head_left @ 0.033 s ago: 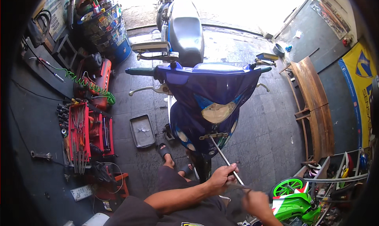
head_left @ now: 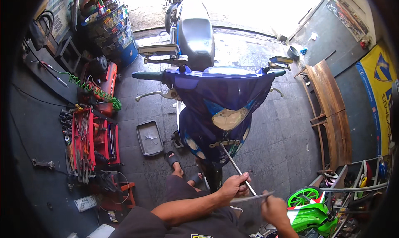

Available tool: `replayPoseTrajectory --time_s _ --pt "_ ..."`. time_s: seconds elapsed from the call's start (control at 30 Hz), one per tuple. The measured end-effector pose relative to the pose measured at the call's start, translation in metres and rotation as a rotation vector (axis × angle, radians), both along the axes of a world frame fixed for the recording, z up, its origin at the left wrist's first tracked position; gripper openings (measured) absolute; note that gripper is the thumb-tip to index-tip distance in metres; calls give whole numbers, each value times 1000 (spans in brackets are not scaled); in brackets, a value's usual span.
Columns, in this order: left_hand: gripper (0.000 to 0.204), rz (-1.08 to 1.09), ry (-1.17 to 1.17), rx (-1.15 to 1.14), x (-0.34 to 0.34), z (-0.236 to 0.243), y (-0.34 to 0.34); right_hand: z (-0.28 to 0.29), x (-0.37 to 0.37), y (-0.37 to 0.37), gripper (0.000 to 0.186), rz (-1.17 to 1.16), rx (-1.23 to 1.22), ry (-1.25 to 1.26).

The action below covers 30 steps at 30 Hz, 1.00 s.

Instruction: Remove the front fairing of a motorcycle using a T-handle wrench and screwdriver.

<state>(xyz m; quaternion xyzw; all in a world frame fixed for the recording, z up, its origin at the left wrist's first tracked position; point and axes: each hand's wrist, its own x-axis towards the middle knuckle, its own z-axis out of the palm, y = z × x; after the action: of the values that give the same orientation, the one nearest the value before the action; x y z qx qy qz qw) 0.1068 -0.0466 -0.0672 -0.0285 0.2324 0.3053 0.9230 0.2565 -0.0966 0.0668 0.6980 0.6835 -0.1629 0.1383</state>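
A T-handle wrench (head_left: 236,166) slants from a small metal bracket (head_left: 224,143) on the purple motorcycle front (head_left: 222,88) down toward me. Its tip sits at the bracket. My left hand (head_left: 234,187) is closed loosely around the shaft near the crossbar. The blurred crossbar (head_left: 251,197) lies across the shaft's near end. By the crossbar's right end is my right hand (head_left: 275,211), its fingers bent and smeared by motion. Whether those fingers grip the bar or only touch it does not show.
On the left stand a red tool cart (head_left: 85,142) and a red compressor (head_left: 110,88). A grey tray (head_left: 150,138) lies on the floor beside the motorcycle. A wooden bench (head_left: 330,113) is at the right, with a green toy-like motorbike (head_left: 309,215) near my right arm.
The wrench's crossbar has turned about the shaft. My right hand has shifted slightly right and up. My left hand stays on the shaft, and the tip stays at the bracket.
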Motion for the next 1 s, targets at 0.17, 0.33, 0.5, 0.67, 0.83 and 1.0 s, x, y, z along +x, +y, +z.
replayPoseTrajectory --time_s 0.17,0.33,0.5,0.67,0.83,1.0 --pt "29 23 58 21 6 0 -2 8 -15 -4 39 287 69 637" --pt "30 45 -22 27 3 -5 -4 7 -12 -2 38 -57 10 179" --pt "29 -20 149 39 9 -4 -4 8 -13 -13 45 283 -87 635" --pt "30 -1 130 57 4 -12 -4 2 -1 -5 49 -245 55 138" --pt "30 22 80 74 9 -19 -7 0 -6 -19 49 258 -239 761" --pt "31 -16 194 64 8 -25 -6 0 -7 -14 43 -263 1 537"
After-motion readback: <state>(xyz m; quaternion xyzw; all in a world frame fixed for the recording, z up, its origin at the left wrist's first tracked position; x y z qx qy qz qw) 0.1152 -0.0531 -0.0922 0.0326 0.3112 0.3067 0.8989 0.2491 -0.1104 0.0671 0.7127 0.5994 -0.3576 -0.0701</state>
